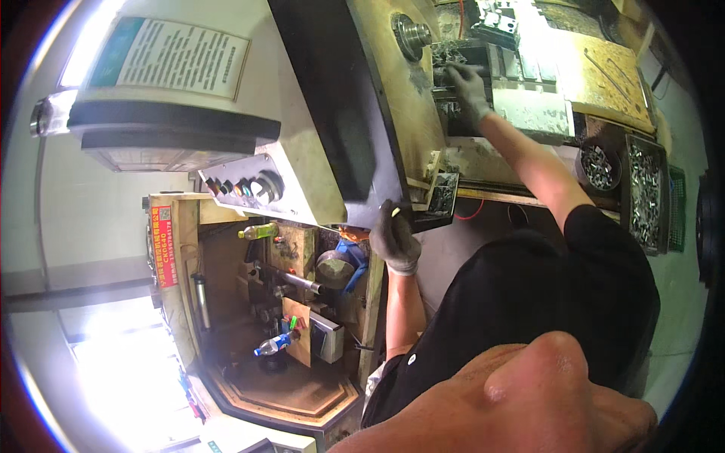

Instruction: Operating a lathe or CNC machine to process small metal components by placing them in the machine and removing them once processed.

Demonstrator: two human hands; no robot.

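Observation:
My left hand (395, 243), in a dark grey work glove, is closed at the lower end of a machine's black door panel (332, 90). A small pale spot shows at its fingertips; I cannot tell what it is. My right hand (470, 90), also gloved, reaches into the lit machine with its fingers curled together above a dark tray (476, 59) of metal chips and small parts. Anything inside those fingers is hidden. A round metal spindle nose (411, 36) sits just left of that hand, and a grooved metal table (529, 106) lies to its right.
A round tub (598, 167) and a long tray (644, 192), both full of small metal pieces, stand at the right. A tan board (608, 79) carries thin rods. Control knobs (264, 186) project at left; bottles, including a blue-labelled one (273, 344), lie in the wooden-edged bay below.

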